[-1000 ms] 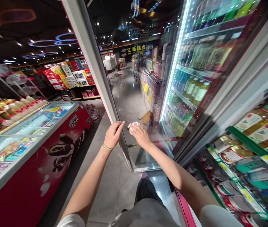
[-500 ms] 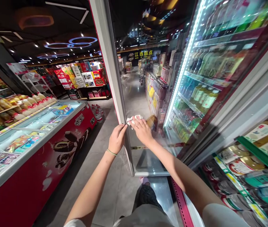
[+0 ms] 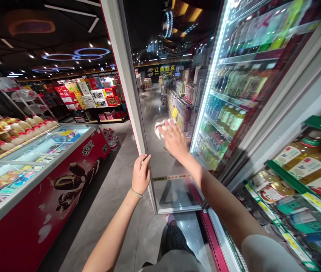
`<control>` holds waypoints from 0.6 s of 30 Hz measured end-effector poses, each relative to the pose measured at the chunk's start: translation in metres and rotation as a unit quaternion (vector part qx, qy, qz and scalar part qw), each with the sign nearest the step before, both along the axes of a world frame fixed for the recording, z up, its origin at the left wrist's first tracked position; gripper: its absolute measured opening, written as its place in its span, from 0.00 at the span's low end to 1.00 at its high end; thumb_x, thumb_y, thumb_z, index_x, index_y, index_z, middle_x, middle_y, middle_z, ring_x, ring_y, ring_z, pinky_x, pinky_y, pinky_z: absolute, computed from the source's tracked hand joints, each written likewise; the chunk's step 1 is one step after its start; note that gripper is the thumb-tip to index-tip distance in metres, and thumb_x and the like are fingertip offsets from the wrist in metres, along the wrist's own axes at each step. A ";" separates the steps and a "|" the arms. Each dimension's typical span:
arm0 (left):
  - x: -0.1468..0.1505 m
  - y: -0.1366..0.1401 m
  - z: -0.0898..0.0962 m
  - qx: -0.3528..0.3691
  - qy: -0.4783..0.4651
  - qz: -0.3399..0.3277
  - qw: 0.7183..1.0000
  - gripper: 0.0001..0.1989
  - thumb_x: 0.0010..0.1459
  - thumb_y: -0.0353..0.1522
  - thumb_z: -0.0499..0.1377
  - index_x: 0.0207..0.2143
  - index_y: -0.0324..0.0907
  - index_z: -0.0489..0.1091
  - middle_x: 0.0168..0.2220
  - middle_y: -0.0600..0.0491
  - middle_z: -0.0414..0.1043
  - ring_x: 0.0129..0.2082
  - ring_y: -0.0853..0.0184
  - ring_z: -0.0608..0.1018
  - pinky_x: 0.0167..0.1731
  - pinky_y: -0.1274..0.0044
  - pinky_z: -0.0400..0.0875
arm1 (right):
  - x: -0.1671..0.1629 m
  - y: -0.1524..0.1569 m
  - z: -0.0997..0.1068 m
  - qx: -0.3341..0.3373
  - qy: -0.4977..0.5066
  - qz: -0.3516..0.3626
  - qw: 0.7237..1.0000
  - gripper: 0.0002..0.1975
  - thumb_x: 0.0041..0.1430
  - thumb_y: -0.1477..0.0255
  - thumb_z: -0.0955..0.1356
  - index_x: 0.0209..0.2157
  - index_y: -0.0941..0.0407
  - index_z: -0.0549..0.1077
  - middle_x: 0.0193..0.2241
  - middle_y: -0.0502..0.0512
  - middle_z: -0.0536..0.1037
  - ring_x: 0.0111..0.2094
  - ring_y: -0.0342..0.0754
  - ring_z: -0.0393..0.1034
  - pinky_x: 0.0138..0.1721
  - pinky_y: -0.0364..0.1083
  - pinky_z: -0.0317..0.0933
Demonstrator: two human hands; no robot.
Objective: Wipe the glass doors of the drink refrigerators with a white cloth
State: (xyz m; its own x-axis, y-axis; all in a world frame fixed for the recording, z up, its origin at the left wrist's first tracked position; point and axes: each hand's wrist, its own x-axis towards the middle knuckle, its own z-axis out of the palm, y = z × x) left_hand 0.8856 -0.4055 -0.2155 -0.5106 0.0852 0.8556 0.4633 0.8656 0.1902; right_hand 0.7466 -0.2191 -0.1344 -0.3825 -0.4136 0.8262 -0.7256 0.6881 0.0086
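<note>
A glass door with a pale metal frame stands swung open in front of me. My left hand holds the frame's outer edge, its fingers bent over the metal. Pressed to the inner face of the glass is a crumpled white cloth, under the fingers of my right hand. The right palm hides part of the cloth. Above and to the right of the left hand, the right one is apart from it.
On the left stands a red chest freezer with a glass top. Shelves of jars and bottles are close on my right. Boxed goods are stacked farther back. Bottles and a light strip show in the glass.
My right hand has moved the cloth up and slightly right across the glass, away from the frame. The left hand stays at the door's edge. The view has shifted a little.
</note>
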 end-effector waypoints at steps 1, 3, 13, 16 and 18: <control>-0.001 0.006 -0.001 0.001 -0.003 -0.004 1.000 0.30 0.65 0.21 0.50 0.68 0.47 0.61 0.60 0.42 0.68 0.64 0.57 0.69 0.63 0.57 0.69 | -0.003 0.002 0.010 -0.023 0.011 -0.024 0.999 0.31 0.70 0.79 0.59 0.71 0.47 0.58 0.74 0.50 0.52 0.76 0.54 0.36 0.75 0.65 0.41; -0.002 0.015 -0.006 0.003 -0.008 -0.011 1.000 0.31 0.64 0.20 0.49 0.68 0.46 0.61 0.60 0.42 0.68 0.64 0.57 0.70 0.63 0.57 0.70 | -0.001 0.006 0.003 -0.044 0.009 -0.043 0.998 0.30 0.70 0.78 0.59 0.71 0.47 0.59 0.75 0.51 0.51 0.76 0.55 0.36 0.74 0.66 0.42; 0.015 0.029 -0.029 0.001 -0.058 -0.040 0.998 0.32 0.64 0.21 0.49 0.69 0.47 0.59 0.62 0.41 0.66 0.67 0.55 0.67 0.63 0.55 0.69 | 0.054 0.038 -0.191 0.068 -0.062 0.020 0.996 0.18 0.69 0.73 0.63 0.55 0.48 0.77 0.60 0.54 0.77 0.61 0.51 0.71 0.68 0.53 0.60; 0.016 0.031 -0.025 0.016 -0.059 -0.027 0.998 0.32 0.65 0.21 0.50 0.69 0.48 0.59 0.62 0.42 0.66 0.67 0.55 0.66 0.64 0.55 0.68 | 0.030 0.051 -0.139 0.041 -0.058 -0.018 0.997 0.23 0.71 0.73 0.61 0.64 0.51 0.70 0.66 0.58 0.69 0.70 0.55 0.59 0.71 0.61 0.52; 0.013 0.036 -0.022 0.019 -0.059 -0.024 0.998 0.31 0.65 0.21 0.50 0.68 0.48 0.60 0.62 0.42 0.66 0.67 0.55 0.66 0.64 0.55 0.68 | 0.009 0.060 -0.079 0.004 -0.034 -0.059 0.998 0.25 0.71 0.74 0.60 0.68 0.51 0.65 0.71 0.59 0.60 0.74 0.57 0.47 0.73 0.66 0.46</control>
State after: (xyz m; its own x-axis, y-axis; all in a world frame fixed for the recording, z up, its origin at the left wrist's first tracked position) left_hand 0.8983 -0.3690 -0.2376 -0.6037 0.0803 0.7931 0.4760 0.8344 0.2778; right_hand 0.7552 -0.1586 -0.2136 -0.4844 -0.3683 0.7935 -0.6384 0.7690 -0.0328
